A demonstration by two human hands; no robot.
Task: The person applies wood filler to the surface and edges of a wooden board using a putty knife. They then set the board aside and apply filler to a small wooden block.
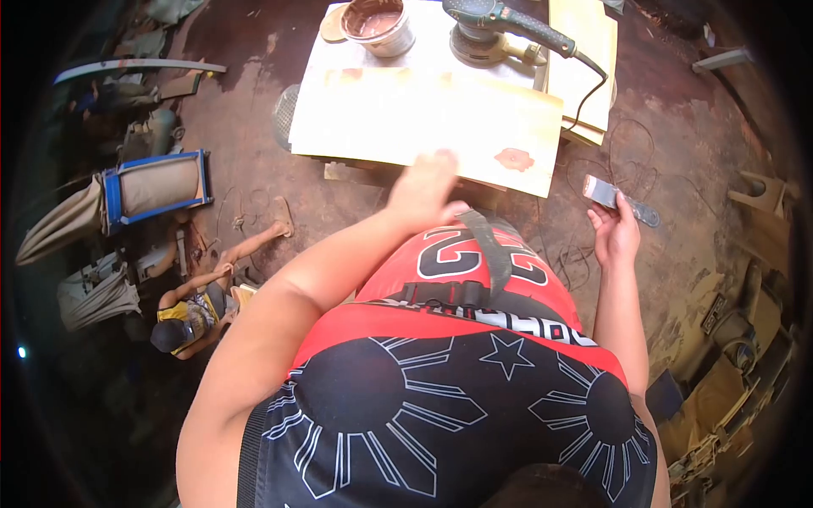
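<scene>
My right hand (616,230) is closed around a putty knife (603,193), held off to the right of the board. Its dark handle points right, and pinkish filler shows on the blade's end. My left hand (426,193) is at the near edge of a pale wooden board (406,114), its thumb apart from the fingers. The fingertips are blurred and washed out by glare, and I see nothing held there. A reddish-brown filler patch (514,159) marks the board's right end. Behind the board stands a tub (391,42) of brown filler, next to a corded sander (483,38).
More pale boards (584,51) are stacked at the right of the work surface. Cables (635,140) trail over the floor on the right. A person (190,317) sits low on the left, near a blue-framed machine with a cloth bag (157,188).
</scene>
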